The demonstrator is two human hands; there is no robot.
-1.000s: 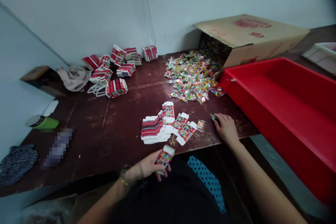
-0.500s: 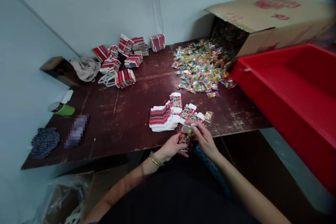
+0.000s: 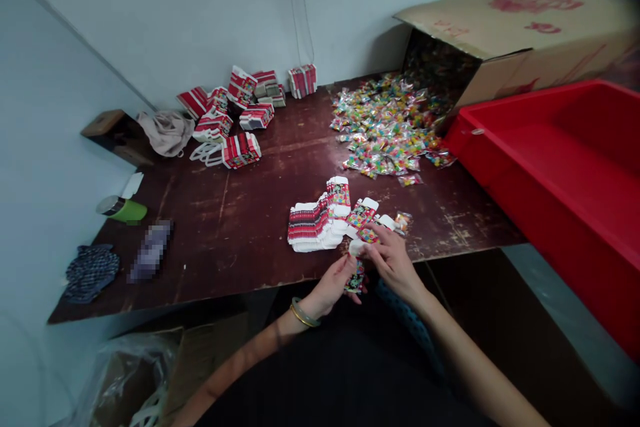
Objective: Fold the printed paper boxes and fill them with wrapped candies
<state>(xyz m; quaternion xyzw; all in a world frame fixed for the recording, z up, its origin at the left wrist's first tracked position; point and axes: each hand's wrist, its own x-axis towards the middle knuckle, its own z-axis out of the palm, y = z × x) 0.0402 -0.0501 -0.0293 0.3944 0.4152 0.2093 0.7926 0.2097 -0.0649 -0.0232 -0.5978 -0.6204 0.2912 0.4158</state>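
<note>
My left hand [image 3: 334, 287] is closed around a small printed carton [image 3: 356, 275], held upright just off the table's front edge. Its white top flap [image 3: 356, 248] stands up. My right hand [image 3: 393, 260] is at that flap, thumb against it and fingers bent over the carton's top; the exact grip is partly hidden. Just beyond lie a few loose flat cartons [image 3: 362, 213] with white flaps. A stack of folded flat cartons [image 3: 313, 227] leans to their left. One small candy packet [image 3: 403, 221] rests right of the loose cartons.
A heap of clear candy packets [image 3: 383, 130] spills from a tipped cardboard box [image 3: 505, 77]. A red tray [image 3: 530, 180] stands at the right. Bundled cartons [image 3: 241, 150] lie at the back left. A green cup [image 3: 127, 210] and a dark checked cloth [image 3: 93, 273] are on the left.
The right hand's fingers have shifted at the carton's top, and the green bit seen at its opening no longer shows. The left hand still holds the carton. The whole view has shifted slightly.
</note>
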